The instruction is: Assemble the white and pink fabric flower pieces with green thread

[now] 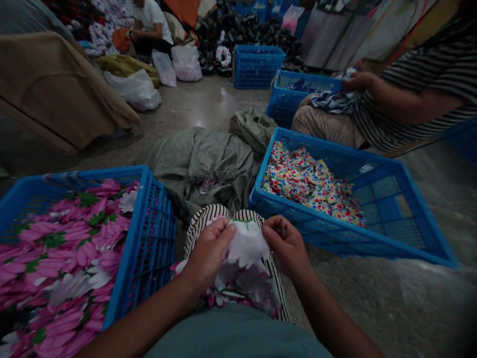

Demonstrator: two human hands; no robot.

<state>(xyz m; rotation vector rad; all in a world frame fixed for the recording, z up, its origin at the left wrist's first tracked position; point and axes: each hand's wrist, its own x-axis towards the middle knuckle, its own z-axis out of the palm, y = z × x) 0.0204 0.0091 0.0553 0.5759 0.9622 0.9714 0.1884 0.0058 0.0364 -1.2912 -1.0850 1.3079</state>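
Note:
Over my lap, my left hand (209, 248) is closed on the left edge of a fabric flower piece (248, 244). Its pale, whitish side faces me, with a scalloped lower edge and a green line along the top. Opposite it, my right hand (286, 246) pinches at the right edge of that piece. A small dark shape shows among the right fingers; I cannot make out what it is. More pale and pink fabric pieces (242, 283) lie on my black-and-white striped trousers, below both hands.
At left, a blue crate (143, 238) holds pink petal pieces (74, 233). Another blue crate (413, 199) at right holds colourful patterned cloth (309, 184). Ahead lies a grey-green sack (201, 154). A person in stripes (410, 89) handles blue-white cloth; another person (152, 25) sits farther back.

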